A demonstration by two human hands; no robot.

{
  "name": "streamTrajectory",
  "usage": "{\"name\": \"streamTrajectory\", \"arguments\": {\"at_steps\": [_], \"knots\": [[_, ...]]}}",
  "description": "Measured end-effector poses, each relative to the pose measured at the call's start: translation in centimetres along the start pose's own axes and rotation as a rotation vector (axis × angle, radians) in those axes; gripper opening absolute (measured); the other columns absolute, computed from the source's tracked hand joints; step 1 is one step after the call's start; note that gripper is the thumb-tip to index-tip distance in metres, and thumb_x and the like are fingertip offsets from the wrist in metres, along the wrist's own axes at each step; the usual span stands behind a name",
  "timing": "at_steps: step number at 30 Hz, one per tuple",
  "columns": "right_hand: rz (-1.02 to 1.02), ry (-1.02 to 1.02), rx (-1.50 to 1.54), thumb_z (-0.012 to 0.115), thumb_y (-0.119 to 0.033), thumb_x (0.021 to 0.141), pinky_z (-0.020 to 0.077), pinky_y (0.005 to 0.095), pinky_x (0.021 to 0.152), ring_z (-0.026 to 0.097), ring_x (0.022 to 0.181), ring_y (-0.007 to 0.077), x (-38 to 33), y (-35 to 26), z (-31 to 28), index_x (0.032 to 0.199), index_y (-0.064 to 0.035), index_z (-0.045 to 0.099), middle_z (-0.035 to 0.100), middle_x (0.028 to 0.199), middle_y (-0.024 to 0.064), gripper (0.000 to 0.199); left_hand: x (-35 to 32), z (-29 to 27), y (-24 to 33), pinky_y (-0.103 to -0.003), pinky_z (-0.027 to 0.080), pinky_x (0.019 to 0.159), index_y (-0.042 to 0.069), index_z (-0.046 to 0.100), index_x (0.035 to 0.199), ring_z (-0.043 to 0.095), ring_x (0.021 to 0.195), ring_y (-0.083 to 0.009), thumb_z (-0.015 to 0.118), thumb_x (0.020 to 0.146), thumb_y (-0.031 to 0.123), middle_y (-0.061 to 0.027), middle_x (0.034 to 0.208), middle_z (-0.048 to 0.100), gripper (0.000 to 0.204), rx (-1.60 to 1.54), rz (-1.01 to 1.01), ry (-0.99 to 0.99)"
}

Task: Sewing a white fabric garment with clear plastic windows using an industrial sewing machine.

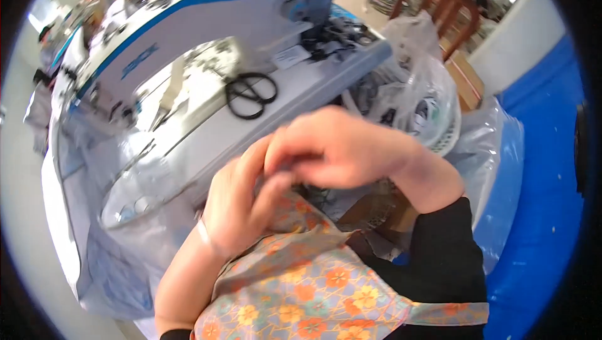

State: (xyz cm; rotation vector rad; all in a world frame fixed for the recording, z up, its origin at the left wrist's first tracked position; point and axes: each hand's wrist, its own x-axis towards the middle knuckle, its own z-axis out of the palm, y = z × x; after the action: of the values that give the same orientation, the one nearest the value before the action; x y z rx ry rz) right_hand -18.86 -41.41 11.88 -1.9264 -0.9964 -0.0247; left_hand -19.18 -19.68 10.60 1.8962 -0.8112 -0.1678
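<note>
Just beyond the two hands, on the pale desk (307, 89), a pair of black-handled scissors (253, 97) is laid in front of the arm of a white and blue sewing machine (263, 23). From the hands, the scissors are found ahead and a little to the left, with the handle loops turned toward the person. The long axis seems to be slanted away to the upper left, but the blades are hard to make out against the bright surface, so that direction cannot be fixed with certainty. The left hand (237, 205) is raised from below, almost in line under the loops, while the right hand (335, 149) is brought in from the right side, its back turned upward and its knuckles set higher in view. Both are placed about equally near the scissors, and which one is closer cannot be told. Neither hand is laid on them. The fingers of the hands are bent and brought together above the flowered apron (313, 290), the right ones curled over the left; whether something small is pinched between them cannot be told through the blur. To the right of the desk, a clear plastic bag (414, 67) is seen, well apart from the scissors.
</note>
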Motion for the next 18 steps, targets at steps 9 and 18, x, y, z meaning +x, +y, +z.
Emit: {"name": "streamTrajectory", "arguments": {"at_steps": [9, 18], "knots": [[0.473, -0.372, 0.058, 0.070, -0.008, 0.085, 0.0469, 0.0255, 0.063, 0.061, 0.070, 0.0097, 4.9, 1.8, -1.7, 0.089, 0.0019, 0.068, 0.069, 0.077, 0.0053, 0.010, -4.8, -4.3, -6.7, -0.020, 0.038, 0.054, 0.002, 0.063, 0.091, 0.045, 0.059, -0.0037, 0.058, 0.100, 0.013, 0.0046, 0.067, 0.052, 0.014, -0.396, -0.294, 0.500], [0.496, -0.464, 0.567, 0.067, -0.003, 0.088, 0.0346, 0.0195, 0.049, 0.046, 0.054, 0.0012, 8.5, 0.9, 1.3, 0.096, 0.0010, 0.073, 0.063, 0.071, -0.0032, 0.011, -9.1, -4.9, -10.8, -0.032, 0.047, 0.092, -0.003, 0.060, 0.122, 0.061, 0.104, -0.0180, 0.051, 0.103, 0.032, -0.0123, 0.112, 0.065, 0.041, -0.349, -0.370, 0.423]]}}
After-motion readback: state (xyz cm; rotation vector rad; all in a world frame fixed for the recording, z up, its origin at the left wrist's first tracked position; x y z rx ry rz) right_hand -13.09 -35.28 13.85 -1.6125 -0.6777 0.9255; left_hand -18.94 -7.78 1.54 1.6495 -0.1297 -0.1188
